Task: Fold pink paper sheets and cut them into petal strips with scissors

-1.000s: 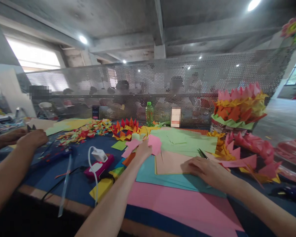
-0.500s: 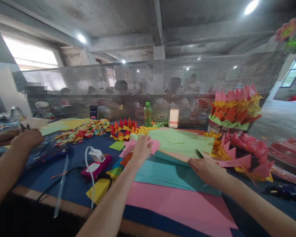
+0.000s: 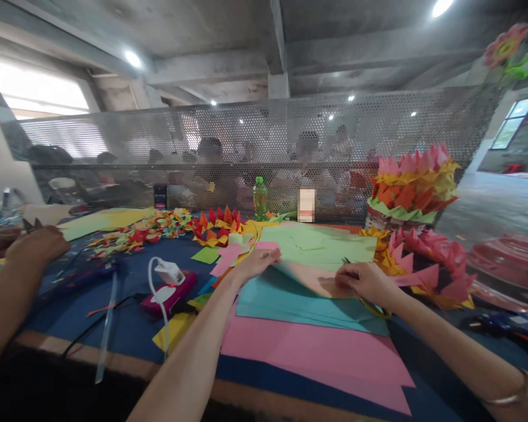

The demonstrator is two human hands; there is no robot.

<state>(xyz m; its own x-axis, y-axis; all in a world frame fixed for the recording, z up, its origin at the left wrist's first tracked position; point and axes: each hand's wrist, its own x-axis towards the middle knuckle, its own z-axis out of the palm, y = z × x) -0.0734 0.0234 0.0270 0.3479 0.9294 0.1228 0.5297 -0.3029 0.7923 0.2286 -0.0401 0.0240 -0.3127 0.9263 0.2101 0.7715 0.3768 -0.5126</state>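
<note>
My left hand (image 3: 256, 262) is closed on the left edge of a peach paper sheet (image 3: 305, 278). My right hand (image 3: 363, 280) pinches the same sheet's right side. The sheet curls up between both hands, above a teal sheet (image 3: 286, 305) that lies on a large pink sheet (image 3: 321, 354). Scissors (image 3: 371, 306) with yellow-green handles lie under my right hand, with their tips showing beyond it. Light green sheets (image 3: 323, 246) lie just past the peach one. Small pink paper pieces (image 3: 229, 257) sit next to my left hand.
Another person's hands (image 3: 33, 246) work at the far left. A white charger (image 3: 169, 272) sits on a magenta power bank with cables. Folded paper flowers (image 3: 411, 190), pink petals (image 3: 435, 258), coloured scraps (image 3: 149, 230) and a green bottle (image 3: 259, 198) stand before a perforated metal screen (image 3: 255, 135).
My left hand left the pink scrap and took the peach sheet's left edge. My right hand went from flat to a pinch. The peach sheet rose off the teal one.
</note>
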